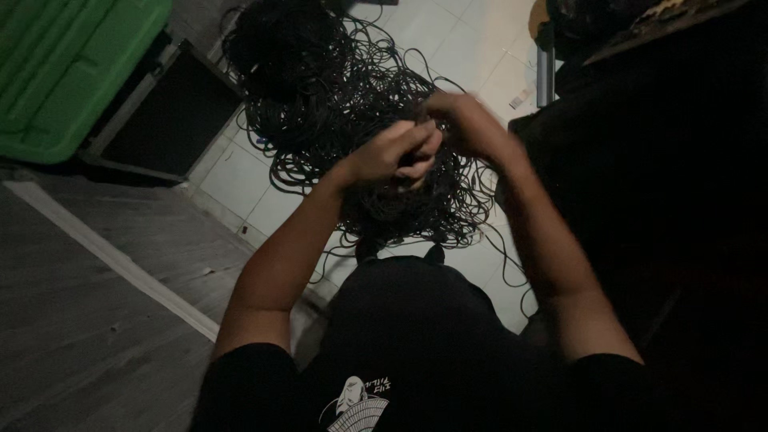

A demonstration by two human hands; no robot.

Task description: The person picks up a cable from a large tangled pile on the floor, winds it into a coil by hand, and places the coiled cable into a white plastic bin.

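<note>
A large tangled heap of thin black cables [336,88] lies on the pale tiled floor ahead of me. My left hand [392,152] is closed around a bundle of these cables, held up in front of my chest. My right hand [464,124] sits just beyond it, fingers curled on the same strands. The part of the cable between the two hands is hidden by my fingers. Both forearms reach out from black sleeves.
A green plastic bin [64,72] stands at the upper left beside a black flat case with a metal frame [160,112]. Grey wooden flooring [96,304] with a white stripe lies to the left. Dark bulky objects [664,160] fill the right side.
</note>
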